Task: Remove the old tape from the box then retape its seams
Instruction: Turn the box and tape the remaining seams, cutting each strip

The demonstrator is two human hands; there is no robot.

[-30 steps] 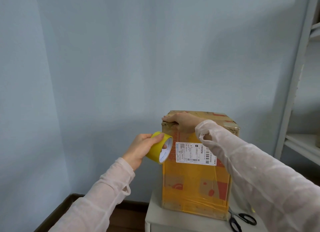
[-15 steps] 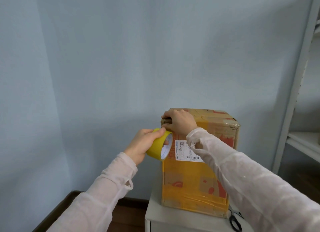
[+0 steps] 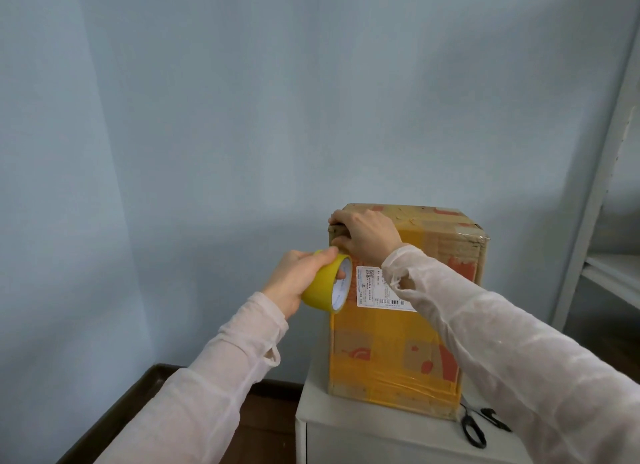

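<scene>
A tall cardboard box [image 3: 381, 342] stands upright on a white cabinet [image 3: 346, 413] at about four o'clock from the middle of the view, its front face largely covered in yellow tape with bare brown and orange patches showing through. The right hand [image 3: 367, 238] is at the box's eleven o'clock corner, fingers curled over the top left edge and gripping the cardboard there, the pale sheer sleeve running down toward five o'clock. The left hand [image 3: 298, 280] is clamped on a yellow tape roll [image 3: 323, 285]: the thumb lies across the outer band and a fingertip shows inside the white core. The roll is held on edge against the box's left front edge, directly at six o'clock of the right hand and touching or nearly touching it, so the two hands are close together. A white shipping label [image 3: 372, 287] with a barcode sits on the front face at three o'clock of the roll, partly hidden by the right wrist. Black scissors [image 3: 474, 429] lie on the cabinet top at the box's five o'clock corner. A pale shelf unit [image 3: 583, 238] rises at three o'clock.
</scene>
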